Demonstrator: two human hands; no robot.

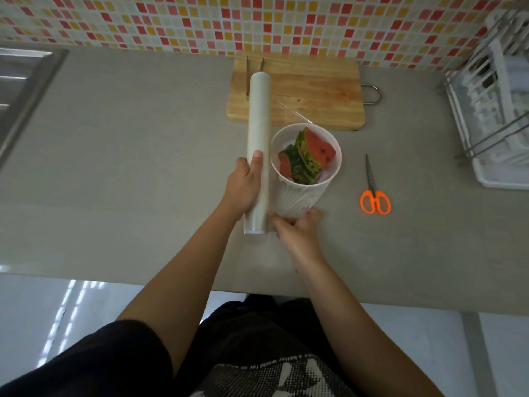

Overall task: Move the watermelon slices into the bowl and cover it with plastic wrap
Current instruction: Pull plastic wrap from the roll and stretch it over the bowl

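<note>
Head view: the left hand wraps its fingers around the plastic wrap roll, while the right hand pinches film at the base of the bowl — watermelon slices inside, just beyond those fingertips. Risk — a loose pinch lets the film spring back, or the tug tips the tall bowl.

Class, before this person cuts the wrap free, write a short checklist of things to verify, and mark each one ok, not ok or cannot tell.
1. Watermelon slices inside the bowl: ok.
2. Left hand gripping the plastic wrap roll: ok.
3. Right hand steadying the bowl's near side: ok.
4. Film fully over the bowl's mouth: cannot tell.
5. Scissors within reach on the counter: ok.
6. A hand free to take the scissors: not ok.
</note>
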